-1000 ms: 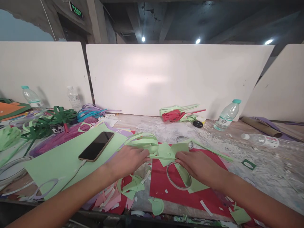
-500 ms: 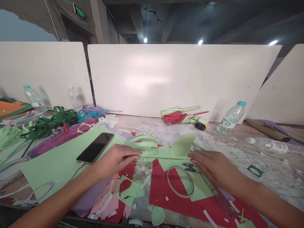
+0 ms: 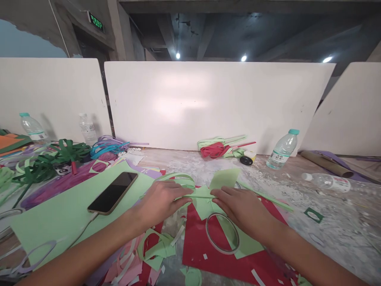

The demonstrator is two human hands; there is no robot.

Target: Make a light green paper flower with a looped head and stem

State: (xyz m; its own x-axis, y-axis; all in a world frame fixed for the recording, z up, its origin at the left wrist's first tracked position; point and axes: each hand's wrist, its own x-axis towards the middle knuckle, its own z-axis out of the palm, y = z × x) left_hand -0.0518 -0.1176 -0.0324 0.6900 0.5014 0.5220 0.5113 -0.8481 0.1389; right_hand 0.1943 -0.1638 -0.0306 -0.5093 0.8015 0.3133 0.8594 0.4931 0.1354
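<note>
My left hand (image 3: 165,200) is closed, pinching a thin light-green rolled paper stem (image 3: 202,196) between thumb and fingers. My right hand (image 3: 242,204) pinches the same stem a short way to the right, so only a short length shows between them. Loops of light-green paper strips (image 3: 181,178) fan out behind my left fingers. A pale green paper piece (image 3: 225,178) stands up behind my right fingertips. Below the hands a roll of tape (image 3: 208,234) lies on red paper (image 3: 193,250) and green paper (image 3: 248,244).
A phone (image 3: 113,192) with a cable rests on a large green sheet (image 3: 59,210) at left. Paper scraps (image 3: 157,248) litter the front. Red and green strip bundles (image 3: 212,150), a black-and-yellow roll (image 3: 247,159) and a water bottle (image 3: 282,151) sit before the white board (image 3: 149,107).
My right hand has slid left along the stem, closer to my left hand. More stem now sticks out to its right. The scissors and ruler are now covered by my right hand and forearm.
</note>
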